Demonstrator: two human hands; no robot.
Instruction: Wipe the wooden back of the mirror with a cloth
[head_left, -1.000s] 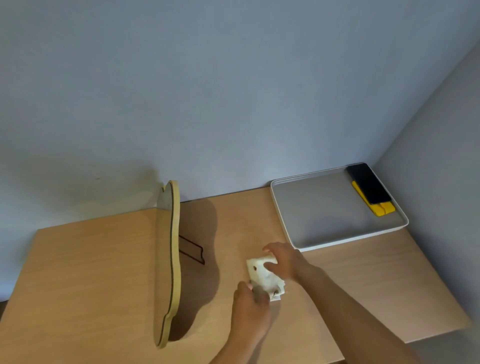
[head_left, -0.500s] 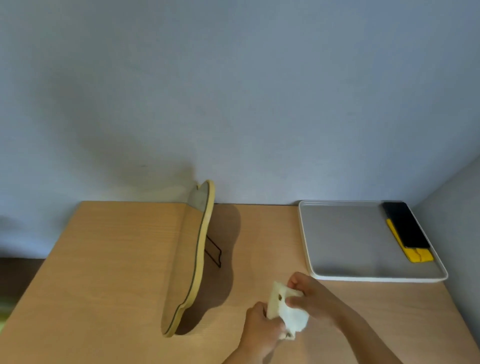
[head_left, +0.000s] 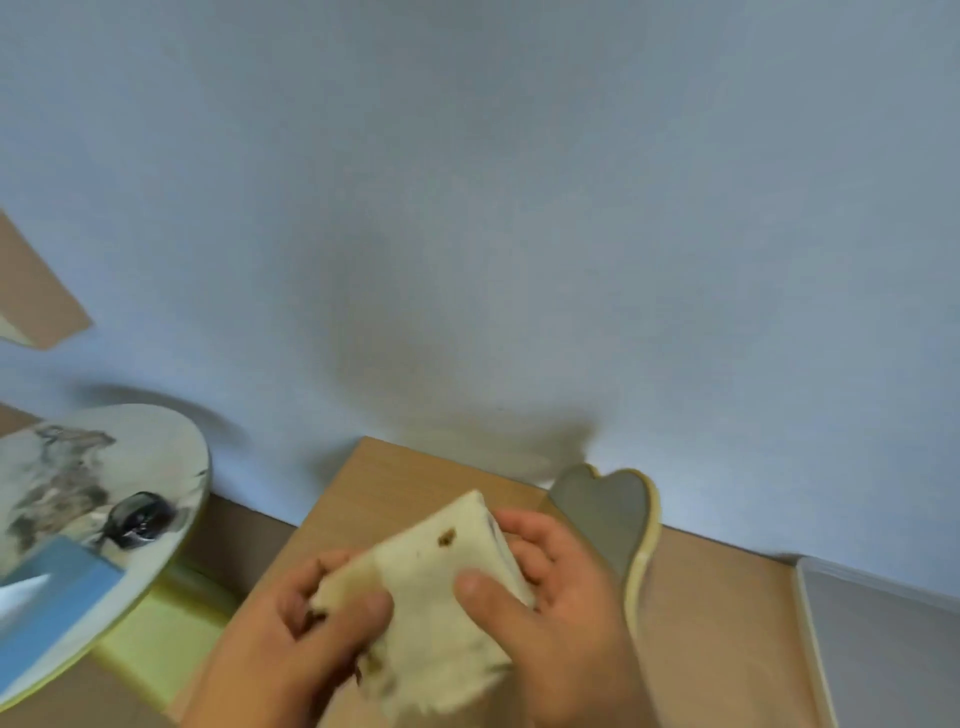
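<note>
Both hands are up close to the camera here, holding a folded cream-white cloth (head_left: 441, 597) between them above the light wooden surface (head_left: 727, 623). The left hand (head_left: 291, 639) has its fingers curled shut over the cloth's lower left corner, thumb pressed on top. The right hand (head_left: 561, 613) is clamped on the other side, thumb across the front of the cloth and fingers wrapped behind its upper right edge. The cloth has a few small brown spots on it, one near the top and a couple lower down, and its bottom edge looks a bit frayed, though everything is blurry.

The heart-topped mirror with the pale wooden rim (head_left: 608, 514) stands just behind the right hand, near the back edge of the surface by the grey-blue wall (head_left: 467, 208). Its lower part is hidden by the hand, so only the top lobes and a strip of the rim down the right side show.

At the far right edge of the surface there's a slice of a white tray (head_left: 810, 649). Off to the left, past the surface's left edge, sits a round marbled tabletop (head_left: 156, 457) with a small dark object (head_left: 137, 519) and a blue box (head_left: 57, 597) on it.
</note>
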